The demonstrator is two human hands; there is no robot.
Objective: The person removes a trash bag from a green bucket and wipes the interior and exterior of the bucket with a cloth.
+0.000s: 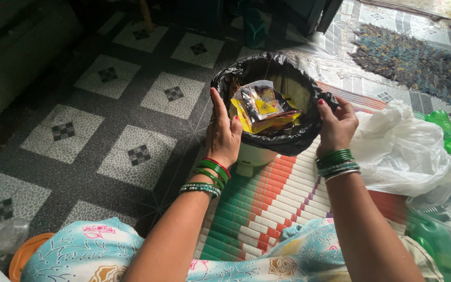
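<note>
A small pale bin [252, 155] lined with a black plastic bag [283, 137] stands on a striped mat. Inside lie yellow and dark snack wrappers [261, 107]. My left hand [222, 133] grips the bag's rim on the near left side, fingers over the edge. On the right side of the rim, my right hand [336, 125] pinches the black bag. Both wrists carry green and red bangles.
The striped woven mat [272, 203] lies over patterned floor tiles [105, 141]. A crumpled white plastic bag [403, 151], clear containers [444, 203] and green plastic bottles [444, 128] sit to the right. A dark rug [418, 62] lies at the back right; an orange lid [24, 256] at bottom left.
</note>
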